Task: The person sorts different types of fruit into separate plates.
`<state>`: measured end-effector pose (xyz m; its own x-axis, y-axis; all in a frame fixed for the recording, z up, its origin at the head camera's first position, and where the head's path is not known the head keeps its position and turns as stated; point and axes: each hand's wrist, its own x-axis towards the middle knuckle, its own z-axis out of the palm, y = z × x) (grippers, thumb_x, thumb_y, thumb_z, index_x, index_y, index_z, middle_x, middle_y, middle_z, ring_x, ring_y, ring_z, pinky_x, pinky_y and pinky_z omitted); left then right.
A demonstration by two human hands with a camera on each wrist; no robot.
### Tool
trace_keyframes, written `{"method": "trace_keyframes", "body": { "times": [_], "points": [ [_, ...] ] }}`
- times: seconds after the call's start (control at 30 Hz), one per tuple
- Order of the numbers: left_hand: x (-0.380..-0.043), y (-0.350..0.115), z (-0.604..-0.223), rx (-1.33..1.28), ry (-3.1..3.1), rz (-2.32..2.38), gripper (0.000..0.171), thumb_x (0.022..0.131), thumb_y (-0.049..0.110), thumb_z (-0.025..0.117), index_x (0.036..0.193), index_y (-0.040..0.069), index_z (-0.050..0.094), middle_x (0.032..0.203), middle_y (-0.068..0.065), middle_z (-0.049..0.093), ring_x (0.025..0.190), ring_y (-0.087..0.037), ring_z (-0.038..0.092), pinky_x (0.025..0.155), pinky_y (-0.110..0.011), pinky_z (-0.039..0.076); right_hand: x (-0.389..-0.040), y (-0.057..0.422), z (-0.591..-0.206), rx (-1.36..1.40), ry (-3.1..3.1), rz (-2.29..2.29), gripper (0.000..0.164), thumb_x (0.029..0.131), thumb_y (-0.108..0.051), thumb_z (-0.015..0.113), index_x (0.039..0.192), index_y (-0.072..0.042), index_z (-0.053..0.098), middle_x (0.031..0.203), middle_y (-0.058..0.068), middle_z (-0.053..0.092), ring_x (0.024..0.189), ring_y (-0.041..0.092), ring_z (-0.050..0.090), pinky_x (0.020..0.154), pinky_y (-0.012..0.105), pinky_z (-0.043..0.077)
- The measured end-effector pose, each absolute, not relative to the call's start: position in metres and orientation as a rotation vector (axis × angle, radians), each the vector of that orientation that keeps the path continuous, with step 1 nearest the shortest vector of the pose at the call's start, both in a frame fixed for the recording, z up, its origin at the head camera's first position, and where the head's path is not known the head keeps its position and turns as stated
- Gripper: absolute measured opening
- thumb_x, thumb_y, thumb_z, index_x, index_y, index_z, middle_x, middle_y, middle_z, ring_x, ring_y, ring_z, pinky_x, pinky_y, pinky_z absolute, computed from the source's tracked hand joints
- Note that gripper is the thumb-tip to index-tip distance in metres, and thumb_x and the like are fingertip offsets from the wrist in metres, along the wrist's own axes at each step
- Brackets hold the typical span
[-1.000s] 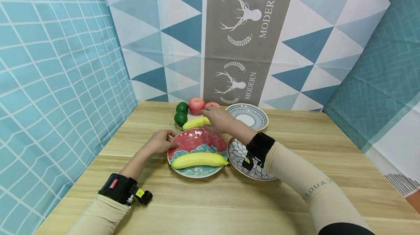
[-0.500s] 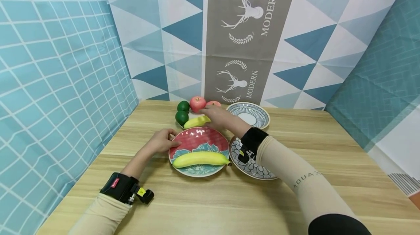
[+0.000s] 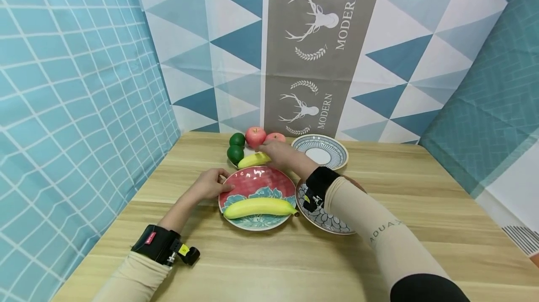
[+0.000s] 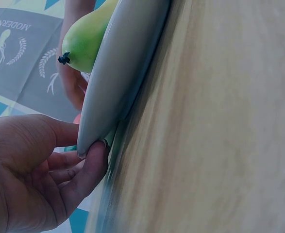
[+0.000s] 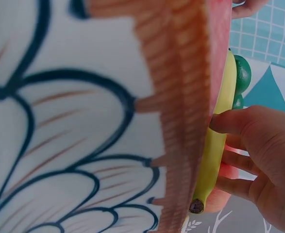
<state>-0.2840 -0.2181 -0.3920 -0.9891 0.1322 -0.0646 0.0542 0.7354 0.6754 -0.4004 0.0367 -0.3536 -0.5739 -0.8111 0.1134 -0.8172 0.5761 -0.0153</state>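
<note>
A red and teal plate (image 3: pixel 261 181) with a banana (image 3: pixel 260 207) lying across its near half is at the table's middle. My left hand (image 3: pixel 209 183) pinches this plate's left rim, thumb above and fingers below, as the left wrist view shows. Behind it, a second banana (image 3: pixel 254 159) lies in front of two green fruits (image 3: pixel 235 154) and two apples (image 3: pixel 255 137), on a light dish mostly hidden. My right hand (image 3: pixel 281 153) holds the second banana near its right end. In the right wrist view, the thumb is on the near side of that banana (image 5: pixel 215 145), the fingers on the far side.
A brown-rimmed plate with a petal pattern (image 3: pixel 324 220) stands right of the red plate, partly under my right forearm. A blue-lined white plate (image 3: pixel 318 154) stands at the back right. Patterned cloth walls (image 3: pixel 236 58) rise behind and to the left of the wooden table (image 3: pixel 236 269).
My right forearm has shifted slightly left, while the hand stays at the back banana. The left hand keeps its hold on the red plate. The head view has moved a little.
</note>
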Motion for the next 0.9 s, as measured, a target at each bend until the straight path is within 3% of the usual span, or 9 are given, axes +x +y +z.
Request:
{"method": "trace_keyframes", "body": {
  "times": [0.3, 0.53, 0.9],
  "points": [
    [-0.284, -0.218, -0.397, 0.140, 2.832, 1.083, 0.034, 0.097, 0.022, 0.077, 0.123, 0.000, 0.069, 0.093, -0.009, 0.063, 0.084, -0.023, 0.057, 0.070, -0.031, 0.047, -0.402, 0.029, -0.361, 1.409, -2.687, -0.004, 0.036, 0.097, -0.015, 0.077, 0.131, -0.013, 0.067, 0.116, 0.007, 0.070, 0.113, 0.024, 0.064, 0.101, 0.040, 0.050],
    [-0.284, -0.216, -0.395, 0.127, 2.828, 1.101, 0.034, 0.098, 0.021, 0.077, 0.123, 0.000, 0.068, 0.092, -0.010, 0.062, 0.083, -0.023, 0.056, 0.069, -0.031, 0.047, -0.403, 0.024, -0.363, 1.355, -2.719, -0.117, 0.048, 0.097, -0.007, 0.073, 0.144, -0.015, 0.063, 0.129, 0.008, 0.068, 0.121, 0.027, 0.063, 0.104, 0.041, 0.051],
    [-0.283, -0.217, -0.392, 0.131, 2.841, 1.082, 0.034, 0.097, 0.021, 0.077, 0.123, 0.000, 0.068, 0.092, -0.010, 0.062, 0.085, -0.023, 0.056, 0.071, -0.031, 0.046, -0.401, 0.022, -0.360, 1.357, -2.712, -0.105, 0.043, 0.095, -0.002, 0.073, 0.136, -0.014, 0.066, 0.121, 0.007, 0.069, 0.115, 0.026, 0.064, 0.100, 0.040, 0.052]
  ]
}}
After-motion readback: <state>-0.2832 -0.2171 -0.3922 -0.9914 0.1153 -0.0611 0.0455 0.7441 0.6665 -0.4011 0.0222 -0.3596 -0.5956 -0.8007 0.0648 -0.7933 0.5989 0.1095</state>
